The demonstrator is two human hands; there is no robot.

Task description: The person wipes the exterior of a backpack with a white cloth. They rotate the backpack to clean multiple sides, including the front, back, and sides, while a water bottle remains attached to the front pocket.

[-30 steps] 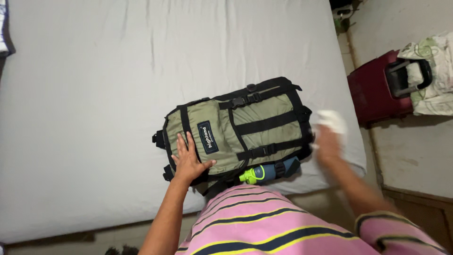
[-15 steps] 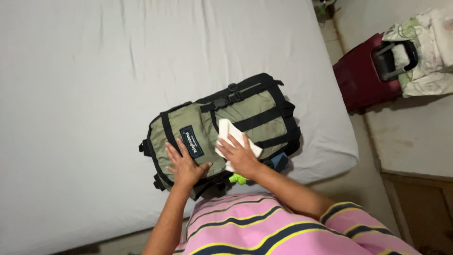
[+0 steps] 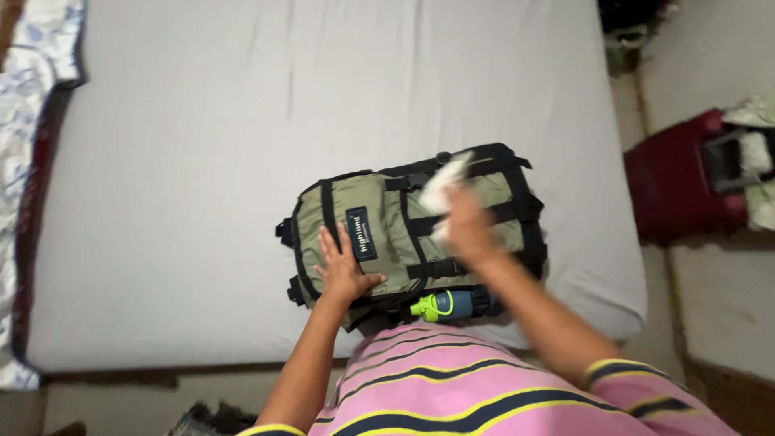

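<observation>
Left hand, flat and open with fingers spread, is pressed on the lower part of an olive-green fabric backpack with black webbing straps, which is laid face up near the foot edge of a bed covered in a pale grey sheet. A crumpled white cloth is gripped in the right hand, closed around it and blurred, against the pack's upper front panel near the buckled top strap. A blue bottle with a lime-green cap is seen tucked in the side pocket nearest the person, whose pink striped shirt fills the bottom of the view. A dark red wheeled suitcase is stood on the floor well apart to the right, and a blue-patterned cloth is draped at the bed's far left. For a clean wipe, the pack is judged best kept pinned by the flat palm, with the cloth drawn along the panels and worked under the straps and buckles.
</observation>
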